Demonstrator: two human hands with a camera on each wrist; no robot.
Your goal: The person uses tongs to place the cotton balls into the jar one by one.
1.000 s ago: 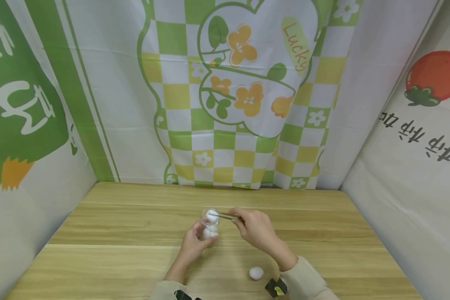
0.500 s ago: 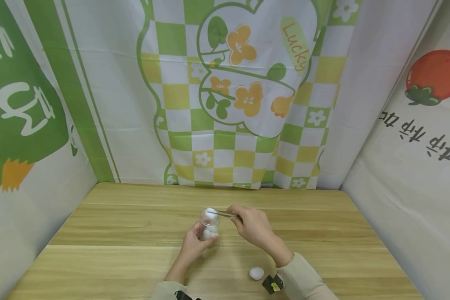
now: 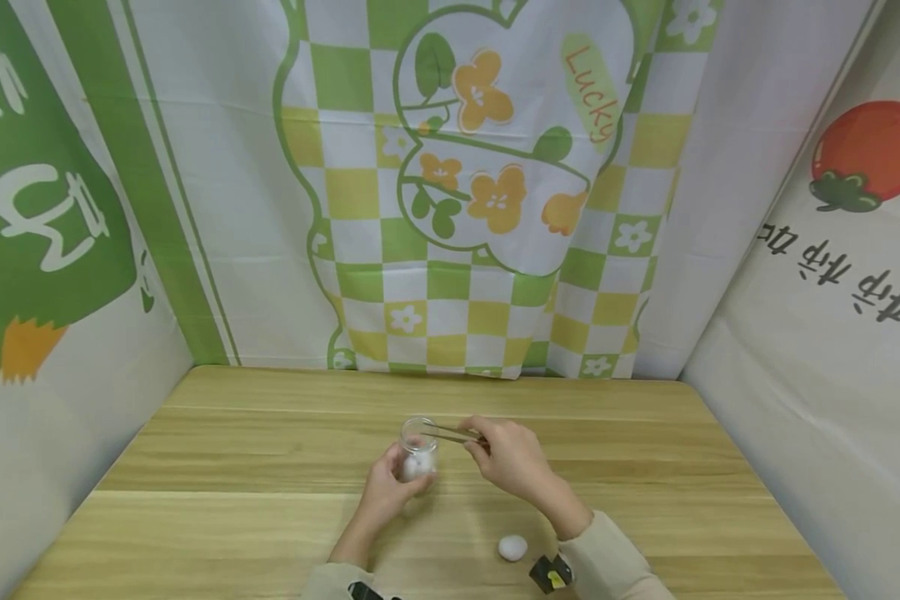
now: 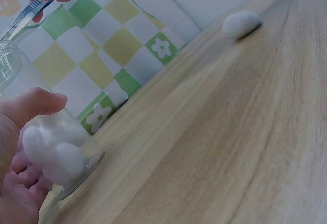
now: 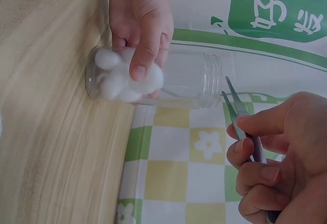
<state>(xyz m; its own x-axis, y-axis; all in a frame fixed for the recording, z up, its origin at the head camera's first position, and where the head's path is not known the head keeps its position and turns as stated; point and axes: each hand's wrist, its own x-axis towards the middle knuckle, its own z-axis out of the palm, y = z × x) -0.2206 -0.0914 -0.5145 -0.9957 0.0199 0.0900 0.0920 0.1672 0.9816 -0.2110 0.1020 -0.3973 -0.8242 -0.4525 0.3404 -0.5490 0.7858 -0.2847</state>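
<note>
Upright on the table stands a clear glass jar with a threaded, uncovered mouth. Several white cotton balls lie in its lower part. My left hand grips the jar, thumb across its near side. Metal tweezers are pinched between the thumb and fingers of my right hand. Their tips are apart, with nothing between them, just above the jar's mouth. One loose cotton ball lies on the table near my right sleeve; in the left wrist view this cotton ball sits at the upper right.
The wooden table stretches around both hands. A checked green and yellow curtain hangs behind its far edge, and printed cloth walls close in both sides. A black wrist device sits by the right sleeve.
The cotton ball that the tweezers held at the jar's mouth has dropped inside onto the others. The tweezers' tips have spread apart. My left hand has kept its grip on the jar.
</note>
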